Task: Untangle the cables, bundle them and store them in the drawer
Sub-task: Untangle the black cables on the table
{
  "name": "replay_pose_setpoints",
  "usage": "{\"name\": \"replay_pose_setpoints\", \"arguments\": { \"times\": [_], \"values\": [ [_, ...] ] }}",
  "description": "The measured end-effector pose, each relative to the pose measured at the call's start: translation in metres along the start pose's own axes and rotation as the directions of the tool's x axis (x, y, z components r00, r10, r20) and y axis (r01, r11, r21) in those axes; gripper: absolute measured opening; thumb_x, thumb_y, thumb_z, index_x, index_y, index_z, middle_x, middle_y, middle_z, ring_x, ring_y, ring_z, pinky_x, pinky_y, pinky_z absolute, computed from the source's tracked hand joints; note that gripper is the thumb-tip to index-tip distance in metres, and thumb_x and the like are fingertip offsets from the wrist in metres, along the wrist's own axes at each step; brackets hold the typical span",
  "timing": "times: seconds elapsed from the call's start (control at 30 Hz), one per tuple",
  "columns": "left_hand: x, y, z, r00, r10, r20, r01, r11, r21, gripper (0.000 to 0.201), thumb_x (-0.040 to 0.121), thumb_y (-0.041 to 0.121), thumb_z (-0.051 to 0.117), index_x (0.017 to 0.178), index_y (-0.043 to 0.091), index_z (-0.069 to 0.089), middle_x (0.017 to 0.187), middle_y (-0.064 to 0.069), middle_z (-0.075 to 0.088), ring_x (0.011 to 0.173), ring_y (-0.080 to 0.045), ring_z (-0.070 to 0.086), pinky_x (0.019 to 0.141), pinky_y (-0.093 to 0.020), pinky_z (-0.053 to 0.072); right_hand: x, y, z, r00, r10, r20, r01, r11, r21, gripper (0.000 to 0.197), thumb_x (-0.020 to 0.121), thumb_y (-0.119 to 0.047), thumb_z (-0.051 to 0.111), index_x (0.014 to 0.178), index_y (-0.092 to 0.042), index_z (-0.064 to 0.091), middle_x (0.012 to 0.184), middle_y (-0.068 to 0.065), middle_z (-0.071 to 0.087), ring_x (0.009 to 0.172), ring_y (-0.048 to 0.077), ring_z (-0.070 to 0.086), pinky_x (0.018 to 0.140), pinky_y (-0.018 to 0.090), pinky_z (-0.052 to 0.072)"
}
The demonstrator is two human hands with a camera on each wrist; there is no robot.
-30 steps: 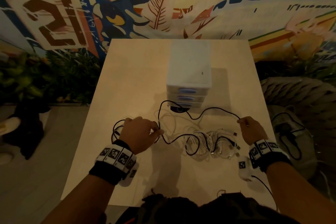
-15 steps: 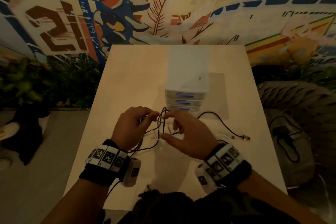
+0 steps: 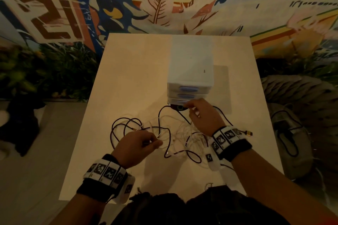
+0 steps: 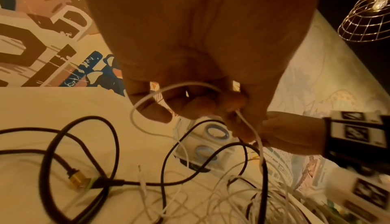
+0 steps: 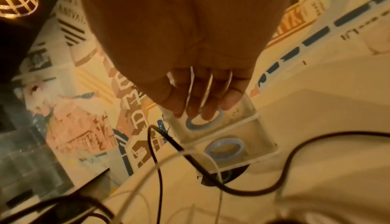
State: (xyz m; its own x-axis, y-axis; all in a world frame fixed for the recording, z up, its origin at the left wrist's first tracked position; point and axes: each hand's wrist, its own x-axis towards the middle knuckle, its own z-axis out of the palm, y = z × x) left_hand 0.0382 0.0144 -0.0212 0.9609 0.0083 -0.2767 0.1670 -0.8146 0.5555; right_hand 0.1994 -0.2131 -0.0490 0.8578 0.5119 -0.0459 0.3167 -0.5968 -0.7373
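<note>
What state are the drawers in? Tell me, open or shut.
Shut, as far as shows: the drawers sit flush in the white drawer unit, blue handles aligned; the lowest is partly hidden by the right hand.

Bottom drawer (image 3: pixel 175 101) behind right hand (image 3: pixel 203 117)

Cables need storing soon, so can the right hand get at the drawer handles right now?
Probably yes: the right hand hovers open, fingertips just before the upper blue handle of the drawer unit, nothing between.
</note>
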Motion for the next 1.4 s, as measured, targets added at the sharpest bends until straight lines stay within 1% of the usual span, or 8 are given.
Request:
{"name": "replay_pose_setpoints", "arguments": {
  "times": [0.13, 0.27, 0.47, 0.57, 0.83, 0.97, 1.2, 1.4],
  "values": [
    [-0.004, -0.001, 0.007, 0.99, -0.055, 0.13, 0.045, 0.996, 0.073, 0.034, 0.092, 0.061, 0.056, 0.083, 0.032, 0.07, 0.068, 0.01, 0.06, 0.062, -0.004, 0.056, 0.055, -0.016, 0.037, 0.03, -0.013, 0.012, 0.961, 0.085, 0.263, -0.05, 0.989, -0.139, 0.048, 0.096, -0.057, 0.052, 0.12, -0.018, 0.067, 0.123, 0.005, 0.068, 0.111, 0.023, 0.063, 0.097, 0.041, 0.051],
    [-0.006, -0.007, 0.01, 0.983, -0.076, 0.165, 0.067, 0.996, 0.064, 0.029, 0.093, 0.06, 0.056, 0.086, 0.034, 0.069, 0.071, 0.017, 0.059, 0.066, 0.0, 0.056, 0.06, -0.018, 0.04, 0.035, -0.03, 0.019, 0.916, 0.068, 0.395, -0.064, 0.998, -0.024, 0.044, 0.101, -0.052, 0.044, 0.094, -0.019, 0.072, 0.092, -0.003, 0.074, 0.091, 0.012, 0.066, 0.086, 0.032, 0.049],
    [-0.006, -0.023, 0.018, 0.975, -0.196, 0.105, 0.198, 0.98, -0.013, 0.017, 0.102, 0.039, 0.05, 0.118, 0.039, 0.057, 0.097, 0.015, 0.064, 0.077, -0.004, 0.061, 0.072, -0.026, 0.049, 0.031, -0.037, 0.004, 0.981, 0.01, 0.196, -0.033, 0.993, 0.113, 0.023, 0.106, -0.034, 0.041, 0.092, -0.034, 0.06, 0.088, -0.016, 0.065, 0.079, -0.007, 0.058, 0.073, 0.02, 0.045],
    [0.003, -0.028, 0.027, 0.967, -0.249, 0.052, 0.248, 0.969, 0.021, 0.017, 0.1, 0.033, 0.054, 0.117, 0.035, 0.053, 0.099, 0.01, 0.065, 0.087, -0.012, 0.064, 0.076, -0.028, 0.049, 0.026, -0.044, -0.016, 0.998, -0.021, 0.055, 0.018, 0.999, 0.052, 0.025, 0.104, -0.035, 0.048, 0.106, -0.023, 0.07, 0.083, -0.015, 0.064, 0.078, 0.005, 0.06, 0.069, 0.023, 0.045],
    [0.024, -0.025, 0.053, 0.941, -0.31, 0.134, 0.272, 0.931, 0.245, 0.035, 0.092, 0.047, 0.061, 0.124, 0.034, 0.052, 0.128, 0.003, 0.052, 0.106, -0.021, 0.062, 0.084, -0.037, 0.056, 0.016, -0.038, -0.028, 0.997, -0.071, -0.041, 0.069, 0.997, -0.032, 0.025, 0.099, -0.044, 0.057, 0.109, -0.03, 0.076, 0.058, -0.026, 0.051, 0.059, -0.003, 0.05, 0.062, 0.024, 0.04],
    [0.021, -0.02, 0.053, 0.964, -0.262, 0.032, 0.248, 0.94, 0.234, 0.023, 0.098, 0.048, 0.053, 0.108, 0.029, 0.06, 0.117, 0.002, 0.05, 0.092, -0.02, 0.057, 0.072, -0.03, 0.046, 0.014, -0.031, -0.029, 0.993, -0.097, -0.065, 0.091, 0.992, -0.091, 0.026, 0.1, -0.044, 0.055, 0.113, -0.033, 0.075, 0.051, -0.027, 0.047, 0.053, -0.004, 0.043, 0.056, 0.016, 0.037],
    [0.008, -0.015, 0.024, 0.976, -0.112, -0.184, 0.143, 0.976, 0.163, 0.036, 0.087, 0.064, 0.057, 0.078, 0.03, 0.052, 0.09, 0.009, 0.046, 0.068, -0.013, 0.048, 0.055, -0.027, 0.04, 0.011, -0.011, -0.012, 0.997, -0.037, 0.068, 0.05, 0.979, -0.198, 0.024, 0.099, -0.04, 0.055, 0.102, -0.025, 0.074, 0.099, -0.001, 0.066, 0.086, 0.018, 0.058, 0.072, 0.031, 0.043],
    [0.003, 0.0, 0.007, 0.965, -0.045, -0.258, 0.074, 0.992, 0.107, 0.025, 0.094, 0.044, 0.05, 0.103, 0.033, 0.071, 0.09, 0.009, 0.06, 0.084, -0.017, 0.058, 0.066, -0.035, 0.052, 0.011, -0.023, -0.001, 0.983, 0.02, 0.183, 0.005, 0.99, -0.138, 0.022, 0.098, -0.043, 0.052, 0.086, -0.037, 0.071, 0.089, -0.011, 0.065, 0.078, 0.012, 0.057, 0.075, 0.036, 0.05]
  ]
}}
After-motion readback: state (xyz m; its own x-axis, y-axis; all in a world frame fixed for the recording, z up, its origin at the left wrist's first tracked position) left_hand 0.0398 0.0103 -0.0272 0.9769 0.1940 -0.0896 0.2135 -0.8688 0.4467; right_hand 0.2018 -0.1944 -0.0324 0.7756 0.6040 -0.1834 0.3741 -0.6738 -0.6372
